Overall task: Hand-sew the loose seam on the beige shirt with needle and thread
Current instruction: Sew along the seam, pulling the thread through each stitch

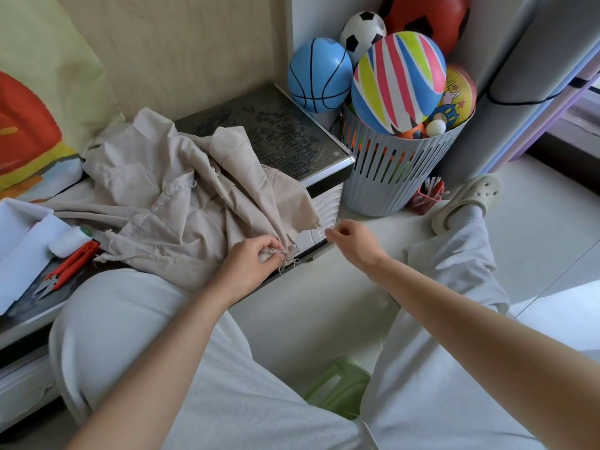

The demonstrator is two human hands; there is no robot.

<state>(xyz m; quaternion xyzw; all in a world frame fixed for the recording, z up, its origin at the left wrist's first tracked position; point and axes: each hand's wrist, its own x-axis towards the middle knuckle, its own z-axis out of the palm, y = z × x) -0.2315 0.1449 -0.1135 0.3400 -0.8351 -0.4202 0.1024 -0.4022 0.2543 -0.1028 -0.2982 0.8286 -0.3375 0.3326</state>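
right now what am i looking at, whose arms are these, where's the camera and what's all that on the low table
There is no machine here. These are a person's two bare arms, seen from a single camera worn on their head that looks forward and down. They sit at a low dark table with a crumpled beige shirt lying on it.

The left hand grips the shirt's frayed edge at the table's near corner. The right hand hangs just to the right of it with its fingers pinched together, as if pulling a needle or thread, but anything that fine is too small to see.

On the left of the table lie a white thread spool, orange snips and a white box. Behind the table stands a grey basket full of balls.
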